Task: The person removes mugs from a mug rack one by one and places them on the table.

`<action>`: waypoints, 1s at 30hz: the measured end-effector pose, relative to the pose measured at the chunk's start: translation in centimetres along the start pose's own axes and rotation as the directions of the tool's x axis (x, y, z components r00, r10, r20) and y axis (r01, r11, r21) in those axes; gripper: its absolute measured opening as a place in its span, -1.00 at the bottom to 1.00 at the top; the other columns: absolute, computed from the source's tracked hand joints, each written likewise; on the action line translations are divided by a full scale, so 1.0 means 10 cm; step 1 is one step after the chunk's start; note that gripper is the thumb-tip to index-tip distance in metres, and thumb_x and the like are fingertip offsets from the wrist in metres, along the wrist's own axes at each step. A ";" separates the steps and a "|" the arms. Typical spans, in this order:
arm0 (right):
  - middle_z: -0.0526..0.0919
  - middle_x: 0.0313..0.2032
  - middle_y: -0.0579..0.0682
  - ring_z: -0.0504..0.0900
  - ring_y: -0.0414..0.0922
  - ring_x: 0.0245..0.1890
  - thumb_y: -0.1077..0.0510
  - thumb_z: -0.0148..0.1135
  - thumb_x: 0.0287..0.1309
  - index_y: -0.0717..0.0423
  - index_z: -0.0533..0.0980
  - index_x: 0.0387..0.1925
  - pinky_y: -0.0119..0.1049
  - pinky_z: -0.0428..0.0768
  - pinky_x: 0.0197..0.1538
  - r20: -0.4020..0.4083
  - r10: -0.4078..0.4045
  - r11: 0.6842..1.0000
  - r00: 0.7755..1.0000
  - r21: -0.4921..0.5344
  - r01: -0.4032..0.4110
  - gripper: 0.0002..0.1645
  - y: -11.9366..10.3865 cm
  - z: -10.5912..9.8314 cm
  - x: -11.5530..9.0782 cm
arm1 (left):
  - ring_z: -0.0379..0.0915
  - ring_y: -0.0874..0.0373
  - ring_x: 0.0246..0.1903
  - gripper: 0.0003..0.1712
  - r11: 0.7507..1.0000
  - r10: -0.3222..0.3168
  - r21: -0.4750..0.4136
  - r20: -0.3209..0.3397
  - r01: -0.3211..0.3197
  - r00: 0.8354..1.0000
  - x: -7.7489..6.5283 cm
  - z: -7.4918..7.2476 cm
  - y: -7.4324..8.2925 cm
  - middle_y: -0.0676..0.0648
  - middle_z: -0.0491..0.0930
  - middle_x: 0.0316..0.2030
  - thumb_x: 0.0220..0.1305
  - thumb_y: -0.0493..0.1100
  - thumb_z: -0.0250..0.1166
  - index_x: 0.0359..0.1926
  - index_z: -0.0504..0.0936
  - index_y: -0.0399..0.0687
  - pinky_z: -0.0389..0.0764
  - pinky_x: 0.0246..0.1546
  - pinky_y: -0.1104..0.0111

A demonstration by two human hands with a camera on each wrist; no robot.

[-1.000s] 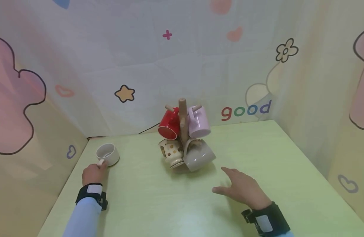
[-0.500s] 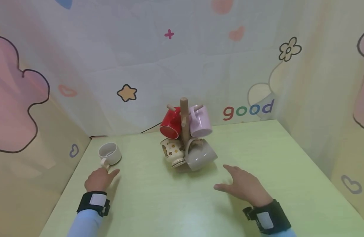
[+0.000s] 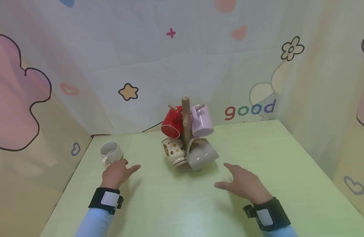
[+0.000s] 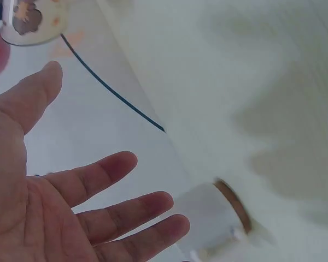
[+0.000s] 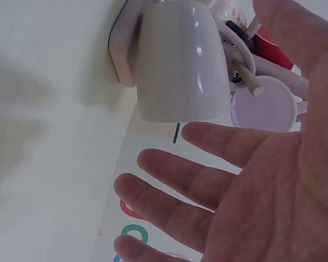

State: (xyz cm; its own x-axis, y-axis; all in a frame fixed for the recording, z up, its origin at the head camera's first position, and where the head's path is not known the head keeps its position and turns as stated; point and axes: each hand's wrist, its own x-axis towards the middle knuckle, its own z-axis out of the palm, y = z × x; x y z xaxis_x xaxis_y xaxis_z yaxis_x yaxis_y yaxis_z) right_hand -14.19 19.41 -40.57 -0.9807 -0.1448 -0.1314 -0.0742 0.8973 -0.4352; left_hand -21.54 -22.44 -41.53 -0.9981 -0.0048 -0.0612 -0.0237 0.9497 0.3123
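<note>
A white mug (image 3: 111,151) stands upright at the table's left, its handle toward me. My left hand (image 3: 116,173) is spread just in front of it and overlaps its lower right side in the head view; the left wrist view shows straight fingers holding nothing. At the middle back a wooden mug tree (image 3: 186,126) carries a red mug (image 3: 171,122), a lilac mug (image 3: 202,121), a cream patterned cup (image 3: 174,150) and a grey mug (image 3: 201,154). My right hand (image 3: 244,182) hovers to the right of the grey mug, thumb and fingers apart, with nothing in it.
The pale green table (image 3: 170,200) runs back to a printed cloth (image 3: 146,75) that hangs behind it and along both sides. A thin dark line (image 4: 112,90) shows low on the cloth, left of the mug tree.
My left hand has let go of the white mug's handle, opened, and drawn back and to the right. The mug stays in place. My right hand is nearly still.
</note>
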 end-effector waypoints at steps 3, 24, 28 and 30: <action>0.44 0.26 0.35 0.39 0.32 0.26 -0.51 0.30 -0.02 0.25 0.32 0.37 0.27 0.42 0.16 -0.004 -0.005 1.000 1.000 -0.001 0.005 0.18 0.00 -0.01 0.02 | 0.61 -0.14 -0.30 -0.20 0.999 0.037 0.024 -0.010 -0.037 0.999 0.01 -0.02 0.14 -0.36 0.66 -0.15 0.26 0.30 0.25 0.10 0.55 -0.39 0.57 -0.43 0.09; 0.61 0.05 0.31 0.63 0.23 -0.02 -0.28 0.31 0.17 0.28 0.46 0.24 0.12 0.63 -0.10 -0.184 -0.144 0.983 0.972 -0.141 0.119 -0.15 -0.42 -0.38 0.16 | 0.49 -0.24 0.08 -0.26 0.988 0.154 -0.010 -0.045 -0.154 0.987 0.23 -0.59 1.08 -0.35 0.51 0.15 0.41 0.26 0.09 0.28 0.47 -0.27 0.57 -0.02 -0.07; 0.65 -0.01 0.26 0.67 0.17 -0.12 -0.25 0.31 0.19 0.25 0.50 0.20 0.06 0.65 -0.16 -0.219 -0.166 0.981 0.961 -0.137 0.138 -0.22 -0.55 -0.46 0.23 | 0.50 -0.21 0.06 -0.27 0.985 0.170 -0.018 -0.064 -0.172 0.983 0.34 -0.71 1.22 -0.33 0.53 0.14 0.43 0.26 0.06 0.29 0.45 -0.26 0.58 -0.03 -0.05; 0.68 -0.07 0.21 0.67 0.12 -0.18 -0.26 0.31 0.20 0.23 0.52 0.18 0.00 0.66 -0.21 -0.237 -0.176 0.980 0.955 -0.128 0.149 -0.24 -0.63 -0.50 0.27 | 0.50 -0.20 0.04 -0.27 0.984 0.176 -0.028 -0.067 -0.178 0.982 0.41 -0.77 1.28 -0.32 0.53 0.13 0.44 0.25 0.04 0.30 0.44 -0.26 0.58 -0.04 -0.04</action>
State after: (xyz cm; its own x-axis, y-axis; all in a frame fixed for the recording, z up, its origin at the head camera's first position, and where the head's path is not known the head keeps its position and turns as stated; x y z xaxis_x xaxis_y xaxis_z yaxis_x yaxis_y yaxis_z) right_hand -17.32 15.47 -33.72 -0.9667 -0.1977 0.1626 -0.2423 0.9116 -0.3322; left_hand -26.34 -12.66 -30.49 -0.9883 0.1412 0.0583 0.1526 0.9264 0.3442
